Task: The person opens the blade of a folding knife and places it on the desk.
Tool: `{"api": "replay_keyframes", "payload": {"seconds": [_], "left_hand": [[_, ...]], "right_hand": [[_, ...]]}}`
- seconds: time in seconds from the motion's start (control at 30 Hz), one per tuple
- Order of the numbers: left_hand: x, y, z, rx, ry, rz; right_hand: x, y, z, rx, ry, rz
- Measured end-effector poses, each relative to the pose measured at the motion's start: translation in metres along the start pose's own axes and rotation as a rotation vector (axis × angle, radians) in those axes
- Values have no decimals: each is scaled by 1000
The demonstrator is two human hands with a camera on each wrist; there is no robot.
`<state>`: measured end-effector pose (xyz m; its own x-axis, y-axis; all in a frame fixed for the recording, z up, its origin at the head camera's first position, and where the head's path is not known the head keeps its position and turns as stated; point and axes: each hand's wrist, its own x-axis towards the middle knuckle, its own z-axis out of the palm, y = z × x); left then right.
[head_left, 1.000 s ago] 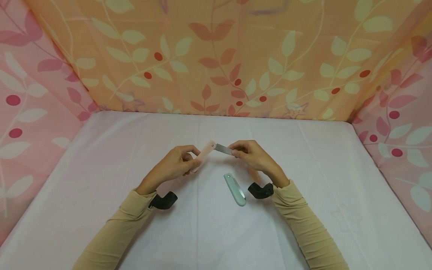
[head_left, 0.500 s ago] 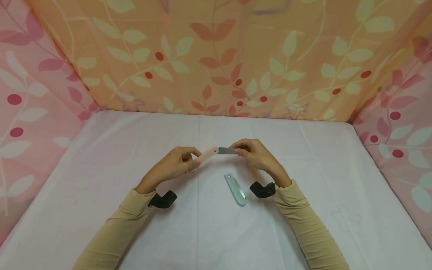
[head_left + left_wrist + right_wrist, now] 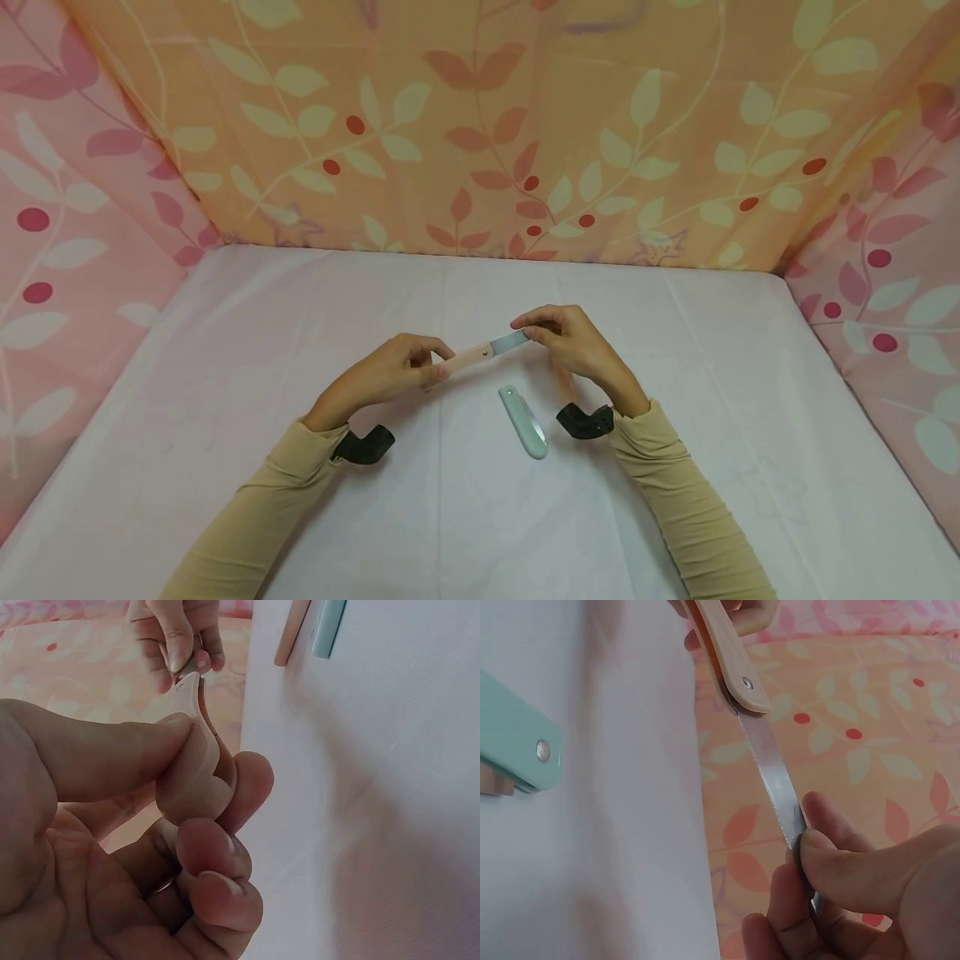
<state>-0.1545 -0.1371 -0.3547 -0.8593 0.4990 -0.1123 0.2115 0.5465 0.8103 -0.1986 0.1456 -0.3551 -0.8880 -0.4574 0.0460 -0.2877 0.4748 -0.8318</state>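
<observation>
A folding knife with a pale peach handle is held in the air between both hands, its blade swung out nearly in line with the handle. My left hand pinches the handle's end between thumb and fingers; in the left wrist view the handle's slot faces partly toward the camera. With thumb and fingertips, my right hand grips the blade near its tip, which the fingers hide. Below the hands a mint green folding knife lies on the white cloth, a strip of its blade showing along one side.
Close to the right wrist lies a peach-brown strip-shaped thing, partly hidden by the arm and the black wrist mount. Another black mount sits at the left wrist. A flowered cloth walls the white-covered table at back and sides.
The peach knife's blade has swung from a clear bend to almost straight with its handle. My left hand has dropped slightly, and the right has risen a little. The green knife has stayed put.
</observation>
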Motion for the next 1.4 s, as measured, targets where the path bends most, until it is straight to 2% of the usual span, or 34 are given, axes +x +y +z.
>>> {"api": "replay_keyframes", "payload": {"seconds": [0.23,0.5,0.77,1.0,1.13,1.4], "left_hand": [[1,-2,1,-11,-12,0],[2,-4,0,15,-12,-33],[5,-10,-1,25,-32,-40],[3,-8,-4,18,-42,-50],[3,-10,-4,15,-26,-52],[8,-14,-6,7,48,-88]], "right_hand": [[0,-1,0,19,9,16],[2,-1,0,17,18,26],[3,0,-2,29,8,12],[2,1,-6,29,11,34],[1,4,-9,43,27,66],[-2,9,-13,55,25,118]]}}
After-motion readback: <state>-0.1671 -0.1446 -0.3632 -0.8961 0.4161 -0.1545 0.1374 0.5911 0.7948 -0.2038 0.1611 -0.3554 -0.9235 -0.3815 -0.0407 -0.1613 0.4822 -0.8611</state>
